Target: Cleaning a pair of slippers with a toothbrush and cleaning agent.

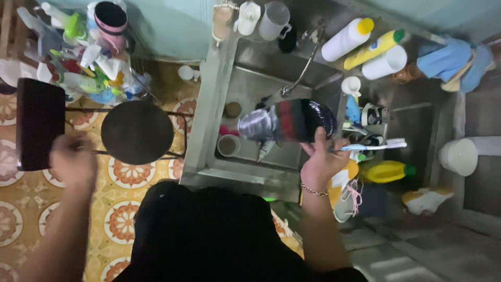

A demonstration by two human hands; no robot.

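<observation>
The steel sink [271,78] is the reference landmark. The right hand [321,159] is raised over the sink's front right corner, fingers closed around a dark shoe [289,121] with a red band and a glossy, wet-looking surface. The shoe lies roughly level, its body directly above the sink basin. The same hand also pins a white toothbrush [373,147], which projects to the right of the sink, level with the shoe. A thin bracelet [313,190] sits on the right wrist.

The left hand [73,162] is well to the left of the sink, above the patterned tile floor [125,175]. It is blurred; whether it is open or closed cannot be determined. It is just beside a dark rectangular object [39,122] and near a round black stool seat [136,131], which stands between that hand and the sink.

Inside the basin lies a small round cup [228,145]. Behind the sink, on the back ledge, stand white jugs [274,21] and yellow-capped bottles [347,39]. A yellow bottle [386,171] lies to the right of the sink.
</observation>
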